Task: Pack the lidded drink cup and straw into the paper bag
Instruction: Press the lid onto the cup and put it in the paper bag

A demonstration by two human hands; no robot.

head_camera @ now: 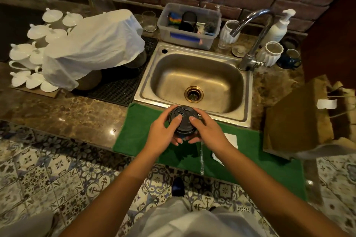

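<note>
A drink cup with a black lid (184, 116) stands on the green mat (140, 132) in front of the sink. My left hand (163, 132) and my right hand (207, 131) wrap around the cup from both sides, with thumbs pressing on the lid. A clear wrapped straw (201, 158) lies on the mat just below my right hand, beside a white napkin (232, 139). The brown paper bag (296, 119) stands open at the right end of the counter, its handles on the far right.
A steel sink (194, 81) with a tap (254, 31) lies behind the cup. White teapots (25, 54) and a white cloth (94, 44) fill the left counter. A plastic bin (188, 25), white vases and a soap pump line the brick wall.
</note>
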